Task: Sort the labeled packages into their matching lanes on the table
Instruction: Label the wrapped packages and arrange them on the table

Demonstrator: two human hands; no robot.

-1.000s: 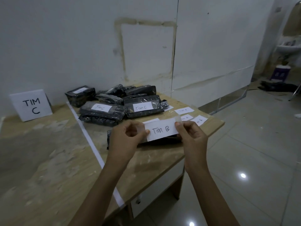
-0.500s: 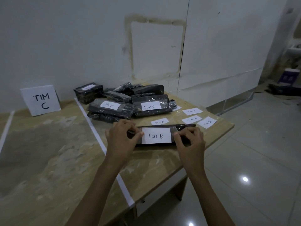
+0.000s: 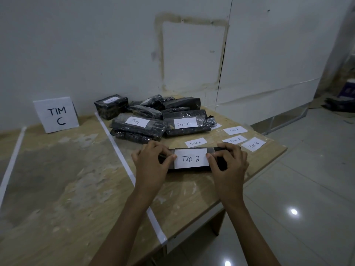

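A black wrapped package [image 3: 192, 170] lies on the wooden table [image 3: 80, 189], right of a white tape line [image 3: 119, 150]. A white paper label reading TIM B [image 3: 191, 158] sits on its top. My left hand [image 3: 151, 162] holds the package's left end, thumb at the label's left edge. My right hand [image 3: 228, 164] holds the right end, thumb at the label's right edge. Both hands have their fingers curled over the package's far side.
A pile of black packages [image 3: 184, 124], some labelled TIM C, lies behind. Loose labels reading TIM A [image 3: 196, 143] and TIM B [image 3: 253, 144] lie at the right. A TIM C sign [image 3: 55, 115] stands against the wall. The table's edge [image 3: 269, 156] is close on the right.
A second ago both hands held the TIM B label in the air. They brought it down onto the black package and now hold the package's ends.
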